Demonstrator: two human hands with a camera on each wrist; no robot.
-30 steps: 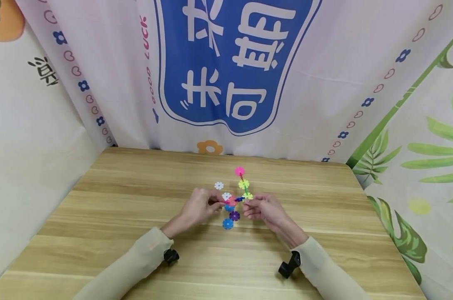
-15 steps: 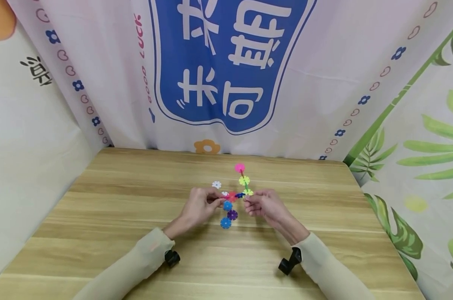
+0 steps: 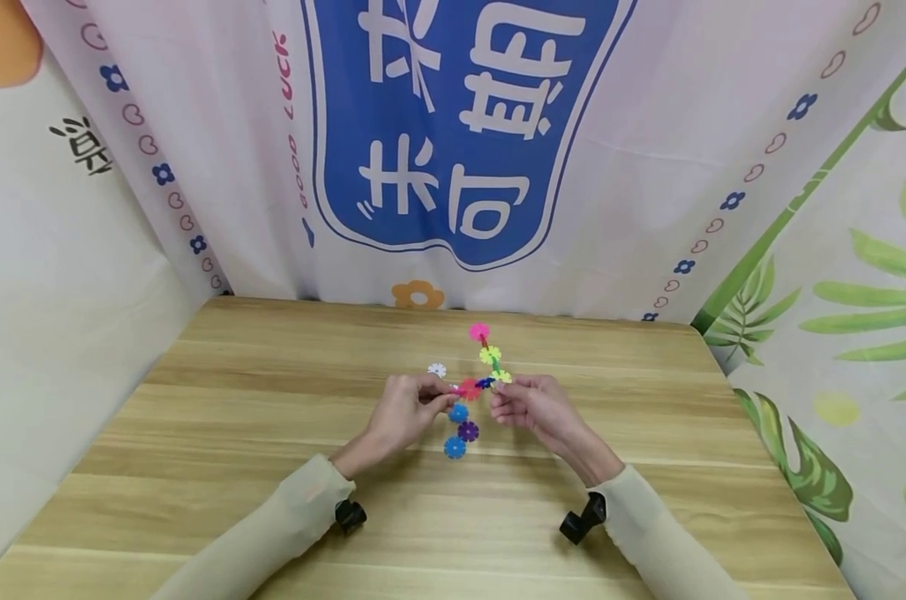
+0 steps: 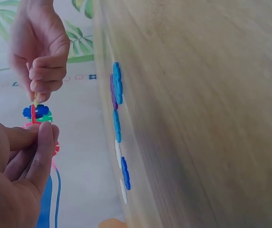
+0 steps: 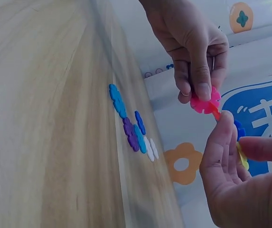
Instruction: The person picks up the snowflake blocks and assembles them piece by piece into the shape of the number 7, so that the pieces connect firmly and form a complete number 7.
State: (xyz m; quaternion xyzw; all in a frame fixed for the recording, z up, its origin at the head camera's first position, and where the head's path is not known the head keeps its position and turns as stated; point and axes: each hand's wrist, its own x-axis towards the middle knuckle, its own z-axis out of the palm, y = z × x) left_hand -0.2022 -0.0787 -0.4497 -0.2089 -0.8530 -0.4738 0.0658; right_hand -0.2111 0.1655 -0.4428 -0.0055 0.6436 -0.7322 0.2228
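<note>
Printed curtain (image 3: 220,208) behind, wood-grain surface (image 3: 392,533) below, loose discs on it between your arms. Your disc chain (image 3: 470,389) is up in the air over the surface, strung between your two hands. Left hand (image 3: 403,414): fingers pinched tight on the pink disc (image 5: 205,101). Right hand (image 3: 541,414): fingers pinching the near yellow disc (image 3: 502,376). Red disc (image 5: 214,110) and dark blue disc (image 3: 486,383) bridge the gap; I can't tell how deep their slots are seated. Likeliest failure, I'd say: a joint popping, if you pull or twist the hands against each other. Second: the free branch, green disc (image 3: 496,365) out to the pink end disc (image 3: 479,332), has nothing under it, so a sharp right-hand turn could lever a joint loose. Your pinch is small on both sides; off-axis push and a disc may rotate out of the fingers. Also watch the loose stuff underneath: purple disc (image 3: 468,431), light blue disc (image 3: 455,448), white disc (image 3: 437,370). Drop your left wrist too low and you could sweep them around. Spare dark blue disc (image 4: 126,174) only shows in the wrist views, so it's easy to knock unseen.
</note>
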